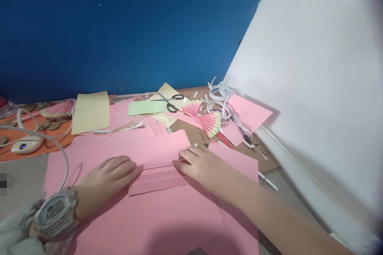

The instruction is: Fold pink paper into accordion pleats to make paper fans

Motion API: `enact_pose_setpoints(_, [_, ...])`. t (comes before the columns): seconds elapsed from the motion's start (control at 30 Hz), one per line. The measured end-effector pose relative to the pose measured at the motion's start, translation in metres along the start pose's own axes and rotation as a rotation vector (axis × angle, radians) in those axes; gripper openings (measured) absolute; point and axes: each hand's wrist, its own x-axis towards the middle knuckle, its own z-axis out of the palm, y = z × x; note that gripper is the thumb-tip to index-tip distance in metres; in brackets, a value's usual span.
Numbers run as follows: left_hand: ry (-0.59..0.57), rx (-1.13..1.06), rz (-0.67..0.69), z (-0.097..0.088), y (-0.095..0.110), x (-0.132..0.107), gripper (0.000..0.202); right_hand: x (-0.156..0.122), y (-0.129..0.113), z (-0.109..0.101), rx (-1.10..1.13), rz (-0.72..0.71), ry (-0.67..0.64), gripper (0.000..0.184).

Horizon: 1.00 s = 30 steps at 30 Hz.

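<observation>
A sheet of pink paper [163, 179] with pleats folded across it lies in front of me, on larger pink sheets. At the left end of its fold, my left hand [115, 175] is closed, thumb and fingertips pressed at the crease. My right hand [194, 163] is likewise closed at the right end, fingers curled and thumb along the same crease. Which fingers lie under the paper is hidden. The far part of the sheet stretches flat beyond both hands. A clear watch [55, 213] sits on my left wrist.
Beyond the hands lie black-handled scissors [172, 102], a pleated pink-and-green paper fan [200, 119], green paper [146, 107] and yellow paper [91, 112]. Rolls of white tape [220, 93] and a pen [247, 139] lie right. A white corded device [26, 144] rests left. Blue and white walls border the table.
</observation>
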Motion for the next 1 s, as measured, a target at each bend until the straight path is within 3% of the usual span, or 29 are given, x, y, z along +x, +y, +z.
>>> enact_pose_setpoints(0.2, [-0.058,0.022,-0.120,-0.001,0.008,-0.019,0.055,-0.024,-0.003,0.009,-0.038,0.041,0.015,0.052])
enact_pose_setpoints(0.33, [-0.089,-0.073,-0.157,-0.007,0.017,-0.022,0.052,-0.046,0.000,0.022,-0.014,0.117,0.049,0.058])
enact_pose_setpoints(0.47, [-0.062,-0.104,-0.166,-0.013,0.021,-0.015,0.056,-0.049,0.001,0.021,0.130,0.257,0.087,0.047])
enact_pose_setpoints(0.6, [-0.055,-0.055,-0.142,-0.013,0.017,-0.007,0.055,-0.032,0.003,0.007,0.321,0.364,0.151,0.024])
enact_pose_setpoints(0.7, [-0.058,-0.055,-0.120,-0.009,0.016,-0.007,0.057,-0.014,0.008,0.000,0.325,0.331,0.144,0.018])
enact_pose_setpoints(0.8, [-0.074,-0.098,-0.159,-0.005,0.019,-0.014,0.064,-0.001,0.014,0.001,0.197,0.208,0.107,0.014])
enact_pose_setpoints(1.0, [-0.164,-0.114,-0.164,0.002,0.022,-0.025,0.072,-0.002,0.026,0.016,0.040,0.058,0.064,0.022])
